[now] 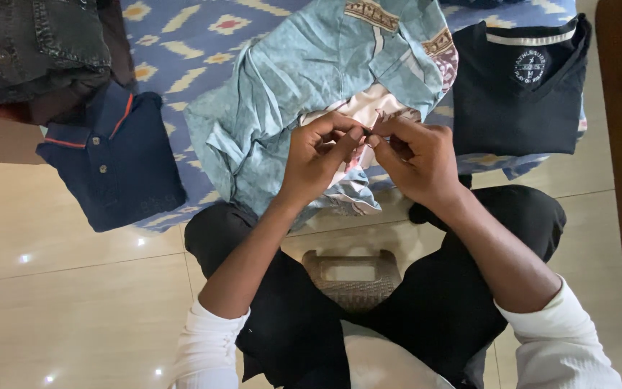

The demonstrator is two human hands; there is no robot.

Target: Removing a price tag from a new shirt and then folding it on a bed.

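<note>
A crumpled light blue garment (296,94) with patterned trim lies on a blue patterned cloth (188,36) in front of me. Its pale pinkish inner fabric (365,108) shows near the middle. My left hand (318,155) and my right hand (415,155) meet at that pale fabric, fingertips pinched together on a small part of it. What exactly sits between the fingertips is too small to tell. Both forearms come up from white sleeves over my black-trousered crossed legs.
A folded navy polo shirt (113,162) with orange trim lies at the left. A folded black shirt (520,90) lies at the right. Dark denim clothes (37,43) are piled at the top left. A woven basket handle (354,277) sits between my legs on the tiled floor (59,288).
</note>
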